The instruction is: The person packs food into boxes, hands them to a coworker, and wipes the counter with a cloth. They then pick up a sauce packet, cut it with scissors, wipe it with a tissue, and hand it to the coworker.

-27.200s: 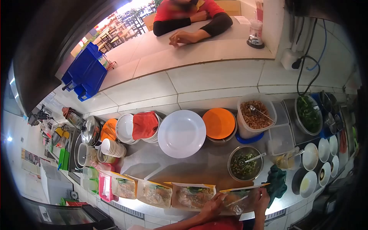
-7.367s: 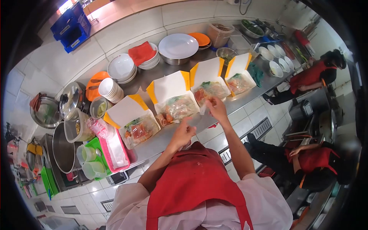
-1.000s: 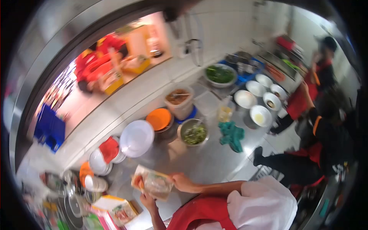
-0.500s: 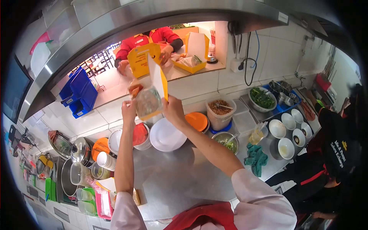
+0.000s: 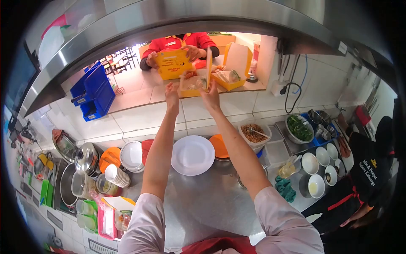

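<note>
Both my arms stretch up to the tiled pass-through ledge [image 5: 135, 98]. My left hand [image 5: 171, 92] and my right hand [image 5: 209, 94] grip an open yellow food box [image 5: 192, 83] with bagged food inside, its lid standing up. It sits at the ledge's edge. A second open yellow box [image 5: 230, 75] stands just right of it. Behind the ledge a person in red [image 5: 179, 42] holds a closed yellow box [image 5: 172, 63].
On the steel counter [image 5: 203, 203] lie a white plate [image 5: 193, 155], an orange lid [image 5: 219, 146], stacked bowls [image 5: 132, 155], a tub of brown food [image 5: 253, 133], greens [image 5: 299, 128], small sauce bowls [image 5: 317, 169] and a green cloth [image 5: 286, 189]. Another open box [image 5: 120, 213] sits near left. A co-worker [image 5: 368, 169] stands right.
My hands have carried the open box further up and forward, from above the counter onto the ledge beside the other box. The person in red has shifted the closed box.
</note>
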{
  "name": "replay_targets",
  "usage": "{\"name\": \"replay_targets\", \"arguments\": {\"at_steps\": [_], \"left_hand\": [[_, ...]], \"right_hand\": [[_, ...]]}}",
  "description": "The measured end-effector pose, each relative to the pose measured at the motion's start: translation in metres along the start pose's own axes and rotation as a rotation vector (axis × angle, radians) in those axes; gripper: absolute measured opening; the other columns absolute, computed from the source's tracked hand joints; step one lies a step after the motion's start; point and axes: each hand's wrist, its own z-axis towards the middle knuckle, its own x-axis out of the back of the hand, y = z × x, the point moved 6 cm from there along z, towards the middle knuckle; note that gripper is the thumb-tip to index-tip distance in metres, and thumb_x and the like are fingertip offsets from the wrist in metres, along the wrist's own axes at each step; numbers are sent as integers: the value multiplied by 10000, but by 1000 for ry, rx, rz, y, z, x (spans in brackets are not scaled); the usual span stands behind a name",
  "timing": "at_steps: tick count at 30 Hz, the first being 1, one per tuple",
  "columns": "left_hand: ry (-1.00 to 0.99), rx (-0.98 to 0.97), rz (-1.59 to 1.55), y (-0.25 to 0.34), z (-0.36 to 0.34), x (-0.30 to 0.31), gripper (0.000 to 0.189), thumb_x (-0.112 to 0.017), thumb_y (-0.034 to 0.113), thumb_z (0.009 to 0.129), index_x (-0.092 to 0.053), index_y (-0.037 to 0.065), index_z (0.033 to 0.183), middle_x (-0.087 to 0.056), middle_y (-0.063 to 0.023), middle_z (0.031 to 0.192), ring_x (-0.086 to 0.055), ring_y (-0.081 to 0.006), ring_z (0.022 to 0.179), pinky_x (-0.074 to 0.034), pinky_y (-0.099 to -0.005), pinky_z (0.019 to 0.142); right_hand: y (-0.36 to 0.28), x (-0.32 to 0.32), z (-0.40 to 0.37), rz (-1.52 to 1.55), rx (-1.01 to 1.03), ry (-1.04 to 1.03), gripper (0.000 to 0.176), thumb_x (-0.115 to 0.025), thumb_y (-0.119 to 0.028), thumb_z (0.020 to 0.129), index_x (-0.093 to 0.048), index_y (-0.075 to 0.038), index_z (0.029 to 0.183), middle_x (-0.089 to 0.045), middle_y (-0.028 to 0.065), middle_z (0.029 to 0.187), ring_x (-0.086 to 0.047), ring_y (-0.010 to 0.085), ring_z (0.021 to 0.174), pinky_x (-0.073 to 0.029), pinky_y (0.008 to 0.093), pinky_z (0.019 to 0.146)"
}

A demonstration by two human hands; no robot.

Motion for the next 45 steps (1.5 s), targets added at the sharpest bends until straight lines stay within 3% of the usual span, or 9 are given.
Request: {"name": "replay_targets", "arguments": {"at_steps": [4,9,11,17,22,25,32,34,45], "left_hand": [[-136,-244,244,10,-65,38,351,-552,155,908,-556,11,1228,-611,-96,1154,-550,-167,1022,-430,-283,897],[-355,206,27,-5,-281,163,282,-505,246,981,-627,11,1080,-682,-77,1005,-644,-163,910,-499,-295,817],[-313,469,133,-9,-375,227,296,-496,291,994,-638,33,1029,-688,-89,990,-666,-180,870,-522,-314,789],[344,840,434,-4,-561,452,407,-497,386,979,-624,28,833,-621,-48,641,-614,-146,578,-480,-292,503],[586,740,411,28,-526,522,422,-480,386,977,-589,8,825,-617,-85,641,-608,-162,514,-460,-280,415],[543,667,430,17,-479,537,401,-489,350,970,-575,-10,817,-617,-103,644,-607,-171,494,-459,-282,392],[465,413,827,0,-453,571,274,-503,170,927,-576,-84,855,-629,-216,736,-648,-294,651,-491,-398,576],[394,396,911,-4,-450,567,249,-502,133,920,-593,-98,911,-626,-274,822,-639,-366,805,-463,-440,739],[-65,103,751,59,-287,423,266,-488,177,955,-607,-57,913,-635,-229,800,-653,-337,765,-493,-432,661]], "right_hand": [[-37,16,-47,-52,-47,112,766,-618,-136,802,-261,67,1449,-412,278,1401,-407,357,1327,-375,389,1071],[-48,10,-161,56,-81,18,367,-508,2,860,-512,36,1225,-600,187,1184,-637,239,1030,-522,336,900],[-36,-19,-227,151,-351,-295,232,-516,-35,897,-594,48,1099,-680,142,955,-665,190,918,-543,335,863],[-52,-138,-464,1,-511,-1385,539,-646,-194,891,-451,26,1342,-594,180,1242,-610,258,1099,-515,376,914],[11,-241,-551,75,-438,-1227,689,-697,-268,855,-392,5,1409,-522,207,1356,-533,298,1224,-409,387,1037],[-13,-246,-551,-99,-416,-1221,349,-648,-281,884,-664,58,965,-698,198,863,-679,306,813,-509,416,747],[-42,-185,-569,-257,-249,-1065,460,-551,-339,957,-609,51,718,-590,227,636,-596,349,555,-432,450,562],[-55,-162,-574,-297,-237,-933,460,-561,-316,954,-600,54,683,-581,250,641,-599,401,586,-426,456,554],[-168,-114,-416,-471,-210,-515,278,-544,-180,959,-603,58,827,-559,246,638,-587,405,590,-418,446,539]]}}
